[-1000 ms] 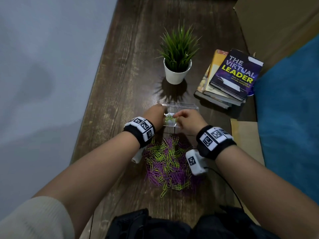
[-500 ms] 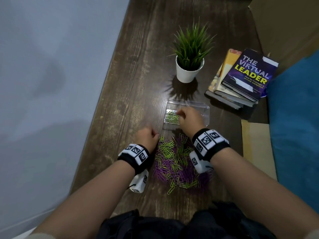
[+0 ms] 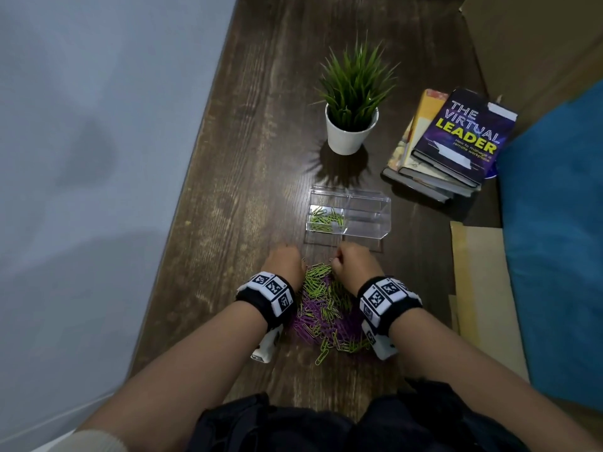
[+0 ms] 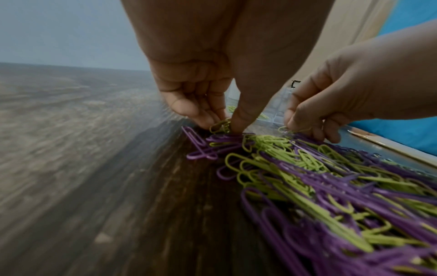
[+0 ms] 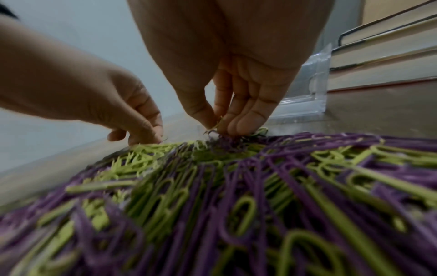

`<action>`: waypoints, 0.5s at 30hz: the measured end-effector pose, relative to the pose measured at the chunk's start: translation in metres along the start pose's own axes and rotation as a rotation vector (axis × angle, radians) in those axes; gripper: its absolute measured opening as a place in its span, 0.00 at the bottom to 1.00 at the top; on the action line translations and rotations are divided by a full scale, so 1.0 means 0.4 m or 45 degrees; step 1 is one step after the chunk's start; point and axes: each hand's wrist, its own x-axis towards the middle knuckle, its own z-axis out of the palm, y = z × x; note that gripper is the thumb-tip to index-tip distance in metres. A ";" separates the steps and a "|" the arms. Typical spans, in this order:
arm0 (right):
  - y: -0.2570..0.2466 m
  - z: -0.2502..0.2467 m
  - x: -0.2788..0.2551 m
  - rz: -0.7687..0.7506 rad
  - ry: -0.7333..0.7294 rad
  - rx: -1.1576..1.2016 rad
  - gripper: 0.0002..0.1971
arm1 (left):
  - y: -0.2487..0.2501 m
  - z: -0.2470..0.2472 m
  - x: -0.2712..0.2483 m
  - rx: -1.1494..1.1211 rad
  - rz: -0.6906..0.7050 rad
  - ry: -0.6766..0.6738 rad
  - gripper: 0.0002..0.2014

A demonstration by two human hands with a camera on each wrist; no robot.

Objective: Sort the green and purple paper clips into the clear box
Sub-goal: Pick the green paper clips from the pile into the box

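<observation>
My left hand point(image 4: 201, 89) pinching a green clip point(image 4: 221, 126) at the far edge of the mixed green and purple pile point(image 3: 326, 308) on the wooden table point(image 3: 248, 177), my right hand point(image 5: 238, 97) pinching another green clip point(image 5: 218, 123) beside it, clear box point(image 3: 368, 203) just beyond, green clips in its left compartment

Top book point(image 3: 466, 135) cover, title: "THE VIRTUAL LEADER"
Same cover, subtitle: "How to manage a remote workplace"
Wrist bands point(image 3: 270, 290): square black-and-white code markers, no letters
</observation>
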 end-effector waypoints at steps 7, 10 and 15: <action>0.078 -0.049 -0.037 0.354 0.046 0.639 0.04 | -0.028 -0.007 -0.002 -0.277 -0.092 0.113 0.08; 0.095 -0.058 -0.047 0.486 0.000 1.051 0.12 | -0.046 -0.005 0.004 -0.703 -0.202 0.138 0.01; 0.062 -0.066 -0.051 0.547 -0.096 1.617 0.15 | -0.046 -0.020 -0.002 -1.354 -0.295 -0.037 0.13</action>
